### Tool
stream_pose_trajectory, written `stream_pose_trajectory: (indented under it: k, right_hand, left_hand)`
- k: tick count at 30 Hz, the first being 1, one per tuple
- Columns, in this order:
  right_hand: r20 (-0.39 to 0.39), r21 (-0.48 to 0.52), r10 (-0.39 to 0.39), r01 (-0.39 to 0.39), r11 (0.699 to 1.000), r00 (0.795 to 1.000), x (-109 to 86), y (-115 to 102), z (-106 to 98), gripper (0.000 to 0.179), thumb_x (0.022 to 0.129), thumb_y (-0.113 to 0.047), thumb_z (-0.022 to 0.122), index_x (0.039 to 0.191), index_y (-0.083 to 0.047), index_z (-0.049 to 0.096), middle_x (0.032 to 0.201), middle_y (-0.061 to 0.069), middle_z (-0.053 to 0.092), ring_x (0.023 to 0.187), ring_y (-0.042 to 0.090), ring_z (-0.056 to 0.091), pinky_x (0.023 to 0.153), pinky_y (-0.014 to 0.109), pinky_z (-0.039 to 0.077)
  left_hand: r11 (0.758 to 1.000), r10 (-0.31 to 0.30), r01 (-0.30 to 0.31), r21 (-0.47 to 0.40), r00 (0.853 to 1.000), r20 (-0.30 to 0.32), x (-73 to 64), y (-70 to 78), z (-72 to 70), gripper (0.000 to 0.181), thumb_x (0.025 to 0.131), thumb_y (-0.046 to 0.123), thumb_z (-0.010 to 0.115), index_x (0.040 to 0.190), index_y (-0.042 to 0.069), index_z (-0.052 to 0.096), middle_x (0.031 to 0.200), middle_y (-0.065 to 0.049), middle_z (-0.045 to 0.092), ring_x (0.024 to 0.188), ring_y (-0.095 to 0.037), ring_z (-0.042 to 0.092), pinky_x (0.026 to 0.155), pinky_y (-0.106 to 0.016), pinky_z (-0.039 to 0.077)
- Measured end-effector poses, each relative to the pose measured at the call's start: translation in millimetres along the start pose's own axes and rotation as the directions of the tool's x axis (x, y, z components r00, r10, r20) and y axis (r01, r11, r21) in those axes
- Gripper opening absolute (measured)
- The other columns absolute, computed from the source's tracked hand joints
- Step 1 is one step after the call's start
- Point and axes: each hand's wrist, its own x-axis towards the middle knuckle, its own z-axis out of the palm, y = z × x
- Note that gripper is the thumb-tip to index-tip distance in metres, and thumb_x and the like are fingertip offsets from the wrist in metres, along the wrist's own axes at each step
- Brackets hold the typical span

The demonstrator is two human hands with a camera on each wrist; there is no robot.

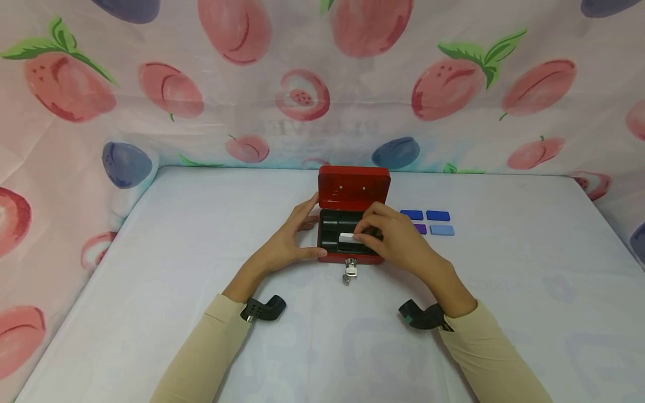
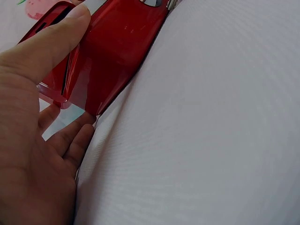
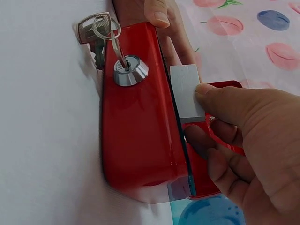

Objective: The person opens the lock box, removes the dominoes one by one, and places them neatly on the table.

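Note:
A red cash box (image 1: 353,259) stands with its lid (image 1: 354,187) raised, showing a black tray (image 1: 330,224) inside. My left hand (image 1: 284,240) holds the box at its left end, thumb on the front corner and fingers toward the back. Between thumb and fingers, my right hand (image 1: 398,235) pinches a small white rectangular block (image 3: 187,91) over the tray. A key (image 1: 351,271) sits in the front lock, and another key (image 3: 98,54) hangs from its ring. Part of the tray is hidden behind the right hand.
Right of the box lie several flat rectangular blocks: two dark blue, one light blue (image 1: 442,230) and one purple (image 1: 420,229), partly covered by the right hand. A white cloth (image 1: 151,280) covers the table. Behind it hangs a fruit-print curtain (image 1: 353,129).

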Motion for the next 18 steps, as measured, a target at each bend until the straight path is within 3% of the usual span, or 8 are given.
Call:
stream_pose_trajectory:
  k: [8,18]
  right_hand:
    - [-0.044,0.015,-0.044,0.045,0.999,0.998,0.5,1.5,-2.5,0.007,0.077,-0.02,0.071,0.082,-0.015,0.067,0.09,-0.005,0.048,0.079,0.012,0.049,0.067,0.027,0.047]
    - [-0.068,0.006,-0.017,0.017,1.0,0.998,-1.4,8.3,-7.9,0.008,0.077,-0.02,0.071,0.083,-0.016,0.066,0.09,-0.005,0.048,0.077,0.013,0.049,0.063,0.029,0.048]
  left_hand:
    - [1.0,-0.008,0.008,0.002,1.0,0.0,-1.7,5.9,-0.9,0.101,0.069,0.032,0.076,0.143,0.036,0.007,0.142,0.012,0.015,0.121,-0.017,0.036,0.099,-0.035,0.031]
    - [1.0,-0.012,0.012,0.02,1.0,-0.006,-0.7,0.6,0.4,0.101,0.069,0.036,0.075,0.142,0.038,0.006,0.141,0.017,0.014,0.12,-0.016,0.036,0.098,-0.035,0.032]
